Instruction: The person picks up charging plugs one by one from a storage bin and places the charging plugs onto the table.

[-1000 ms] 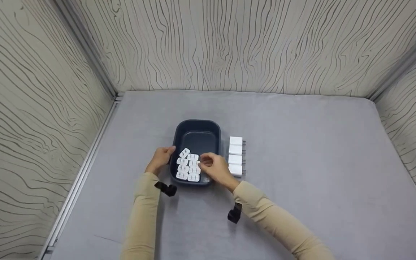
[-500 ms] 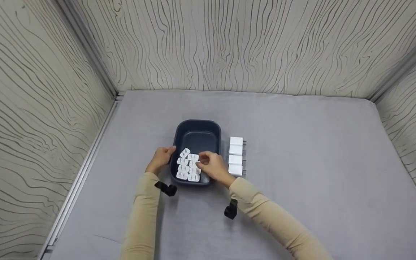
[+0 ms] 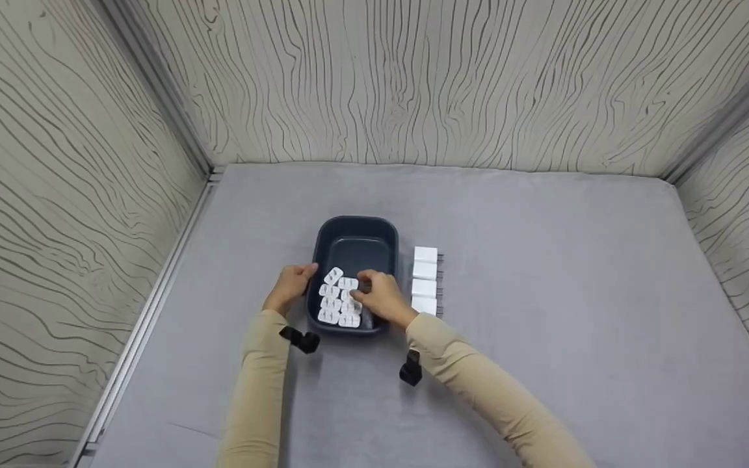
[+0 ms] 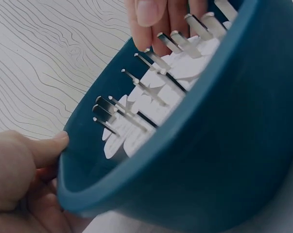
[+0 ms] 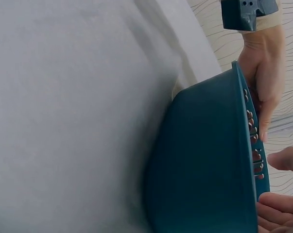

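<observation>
My left hand [image 3: 290,287] grips the left rim of a dark blue plastic basin [image 3: 358,227], thumb on the rim and fingers curled against the outside. White charger plugs [image 3: 329,303] stand in two rows in its near left part; their metal prongs [image 4: 146,92] point up. Over the right row is my right hand [image 3: 384,299], bent down with its fingertips among the plugs. The right wrist view shows a gap between its thumb [image 5: 286,159] and fingers [image 5: 277,206], with no plug visible there. Its fingers hide part of that row.
Right of the basin, several white charger plugs [image 3: 424,287] lie side by side on the grey cloth [image 3: 563,292], prongs to the right. Patterned panels [image 3: 374,84] enclose the table at the back and sides.
My right hand and forearm have shifted slightly left, further over the plugs in the basin. My left hand keeps its grip, and the row on the cloth stays put.
</observation>
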`<state>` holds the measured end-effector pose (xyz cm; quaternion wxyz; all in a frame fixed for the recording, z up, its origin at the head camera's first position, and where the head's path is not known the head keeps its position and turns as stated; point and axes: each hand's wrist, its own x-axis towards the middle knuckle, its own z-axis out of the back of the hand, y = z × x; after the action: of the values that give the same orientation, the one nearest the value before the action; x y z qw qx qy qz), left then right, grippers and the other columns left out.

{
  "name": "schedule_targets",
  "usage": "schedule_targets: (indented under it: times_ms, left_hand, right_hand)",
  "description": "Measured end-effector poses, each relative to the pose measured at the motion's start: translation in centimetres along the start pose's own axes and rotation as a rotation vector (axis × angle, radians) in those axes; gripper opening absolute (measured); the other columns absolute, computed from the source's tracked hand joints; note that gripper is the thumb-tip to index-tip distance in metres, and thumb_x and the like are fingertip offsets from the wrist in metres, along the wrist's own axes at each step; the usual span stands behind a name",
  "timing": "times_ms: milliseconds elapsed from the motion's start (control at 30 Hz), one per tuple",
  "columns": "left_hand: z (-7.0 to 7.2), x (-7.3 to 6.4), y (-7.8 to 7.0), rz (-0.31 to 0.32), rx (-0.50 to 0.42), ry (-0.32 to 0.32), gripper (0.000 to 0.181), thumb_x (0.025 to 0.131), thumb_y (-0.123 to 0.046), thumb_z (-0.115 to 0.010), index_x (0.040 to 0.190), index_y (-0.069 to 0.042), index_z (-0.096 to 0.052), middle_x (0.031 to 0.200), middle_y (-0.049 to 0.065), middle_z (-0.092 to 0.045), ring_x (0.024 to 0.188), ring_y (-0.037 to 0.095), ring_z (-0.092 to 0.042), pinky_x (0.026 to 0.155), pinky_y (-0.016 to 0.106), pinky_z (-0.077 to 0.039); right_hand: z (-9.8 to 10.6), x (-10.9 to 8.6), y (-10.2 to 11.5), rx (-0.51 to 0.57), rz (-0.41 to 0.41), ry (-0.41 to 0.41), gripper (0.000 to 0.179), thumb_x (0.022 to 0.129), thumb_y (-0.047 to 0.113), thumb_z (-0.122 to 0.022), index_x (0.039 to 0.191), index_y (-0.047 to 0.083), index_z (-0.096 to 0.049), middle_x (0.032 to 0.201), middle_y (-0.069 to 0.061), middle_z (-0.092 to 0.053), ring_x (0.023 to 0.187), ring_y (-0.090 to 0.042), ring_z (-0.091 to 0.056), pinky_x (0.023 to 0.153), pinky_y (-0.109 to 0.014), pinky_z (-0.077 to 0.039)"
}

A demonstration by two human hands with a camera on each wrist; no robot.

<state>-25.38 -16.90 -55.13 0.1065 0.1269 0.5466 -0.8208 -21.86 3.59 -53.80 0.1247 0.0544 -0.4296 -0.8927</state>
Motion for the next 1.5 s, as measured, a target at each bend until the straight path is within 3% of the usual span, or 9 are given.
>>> schedule_targets:
  times_ms: [167,267,400,500,600,733,1267,1333,1500]
  left_hand:
    - [-0.1,0.3,0.1,0.020,0.004,0.006,0.043,0.101,-0.024,-0.051,0.059,-0.014,-0.043,0.053,-0.009,-0.040,0.053,0.005,-0.039,0.053,0.021,-0.033]
    - [0.0,0.7,0.7,-0.038,-0.010,0.048,0.046,0.100,-0.029,-0.051,0.058,-0.012,-0.044,0.053,-0.006,-0.042,0.053,0.007,-0.040,0.053,0.023,-0.034]
    - [0.0,4.4,4.9,-0.148,-0.028,0.080,0.047,0.094,-0.047,-0.056,0.067,-0.009,-0.062,0.063,-0.005,-0.056,0.061,0.008,-0.049,0.058,0.025,-0.040]
    - [-0.2,5.3,5.5,-0.082,0.017,0.028,0.045,0.094,-0.045,-0.057,0.071,-0.008,-0.064,0.066,-0.004,-0.057,0.064,0.010,-0.051,0.061,0.026,-0.043]
    - [-0.1,2.1,2.0,0.001,0.046,-0.003,0.043,0.099,-0.030,-0.054,0.061,-0.010,-0.050,0.057,-0.005,-0.046,0.058,0.010,-0.046,0.058,0.026,-0.040]
    - [0.1,0.0,0.1,-0.010,0.023,-0.003,0.045,0.100,-0.024,-0.051,0.057,-0.016,-0.040,0.053,-0.010,-0.038,0.054,0.005,-0.039,0.054,0.021,-0.034]
    - [-0.2,-0.1,-0.2,0.036,0.030,-0.011,0.040,0.101,-0.026,-0.050,0.063,-0.013,-0.046,0.060,-0.007,-0.043,0.061,0.008,-0.043,0.059,0.021,-0.036]
    - [-0.2,-0.1,-0.2,0.032,0.035,-0.011,0.036,0.101,-0.027,-0.050,0.071,-0.010,-0.061,0.071,-0.001,-0.061,0.074,0.010,-0.055,0.067,0.021,-0.043]
    - [-0.2,-0.1,0.0,0.024,0.038,-0.019,0.039,0.101,-0.027,-0.049,0.111,0.006,-0.067,0.104,0.009,-0.068,0.092,0.013,-0.058,0.078,0.022,-0.046]
  right_hand:
    - [-0.3,0.3,0.2,-0.042,-0.004,0.022,0.042,0.084,0.015,-0.070,0.116,-0.010,-0.061,0.108,-0.024,-0.069,0.101,-0.032,-0.065,0.093,-0.045,-0.051]
    - [-0.5,0.6,0.1,-0.055,0.012,0.022,0.041,0.084,0.015,-0.070,0.115,-0.011,-0.062,0.108,-0.024,-0.069,0.102,-0.033,-0.065,0.093,-0.045,-0.051]
    - [-0.8,0.8,0.0,-0.037,0.017,0.037,0.041,0.085,0.014,-0.069,0.116,-0.011,-0.061,0.112,-0.026,-0.068,0.107,-0.035,-0.064,0.096,-0.045,-0.050]
    - [-1.0,1.0,-0.1,-0.025,0.015,0.052,0.043,0.086,0.015,-0.069,0.119,-0.011,-0.060,0.116,-0.027,-0.066,0.113,-0.036,-0.063,0.099,-0.045,-0.048]
    - [-1.1,1.1,-0.2,-0.031,0.035,0.053,0.043,0.087,0.016,-0.067,0.120,-0.011,-0.059,0.118,-0.027,-0.065,0.115,-0.037,-0.062,0.100,-0.045,-0.047]
    - [-1.1,1.3,-0.3,-0.026,0.067,0.035,0.039,0.091,0.015,-0.062,0.119,-0.012,-0.060,0.117,-0.028,-0.065,0.114,-0.039,-0.062,0.099,-0.046,-0.048]
    - [-1.0,1.7,-0.2,-0.029,0.029,0.051,0.031,0.088,0.009,-0.060,0.112,-0.010,-0.064,0.110,-0.025,-0.069,0.104,-0.033,-0.066,0.092,-0.043,-0.052]
    - [-1.0,1.7,-0.2,-0.013,0.014,0.050,0.027,0.087,0.008,-0.060,0.108,-0.009,-0.065,0.104,-0.024,-0.070,0.095,-0.030,-0.067,0.086,-0.040,-0.054]
    - [-1.2,2.3,-1.3,0.020,0.000,0.053,0.023,0.083,0.010,-0.063,0.100,-0.006,-0.067,0.092,-0.019,-0.071,0.081,-0.024,-0.064,0.076,-0.034,-0.054]
